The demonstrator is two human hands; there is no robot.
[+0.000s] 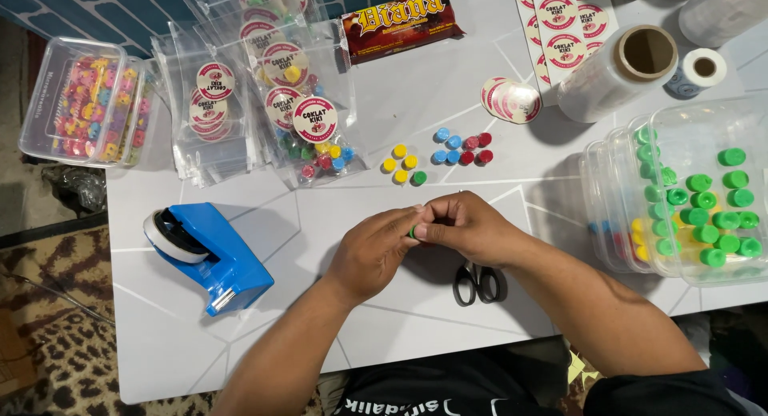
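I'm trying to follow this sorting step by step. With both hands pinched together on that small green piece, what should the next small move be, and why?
Probably set the green piece, pinched between the left hand and right hand, down beside the lone green piece next to the yellow pieces. The loose pieces on the white table lie grouped by colour, with blue pieces and red pieces apart.

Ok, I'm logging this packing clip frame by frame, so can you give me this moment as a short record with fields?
left hand: fingertips meet the right hand on a small green piece
right hand: pinching the same green piece
loose pieces: yellow, blue, red and one green, in small groups on the white table
scissors: under the right wrist
tape dispenser: blue, left of the hands
clear box: right side, holds green pieces
filled bags: stacked at back left
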